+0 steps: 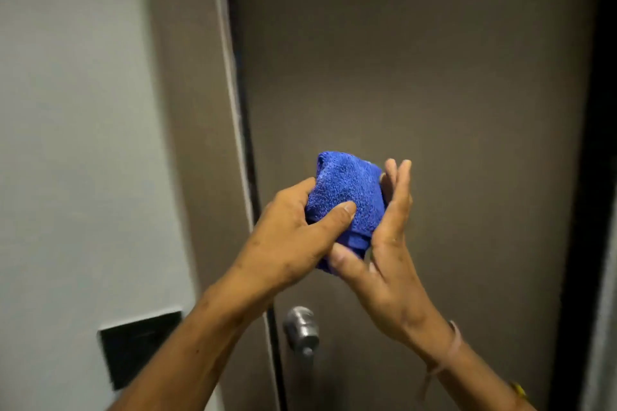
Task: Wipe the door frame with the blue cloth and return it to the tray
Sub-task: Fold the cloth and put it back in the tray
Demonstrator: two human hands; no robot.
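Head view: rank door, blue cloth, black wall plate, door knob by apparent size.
1. door, fills most of the frame
2. blue cloth and black wall plate: look alike, and the cloth is nearer the camera and partly covered by both hands, so unranked
3. door knob

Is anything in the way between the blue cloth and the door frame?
Nothing visible. Both the left hand and right hand hold the blue cloth before the door; the door frame lies open leftward.
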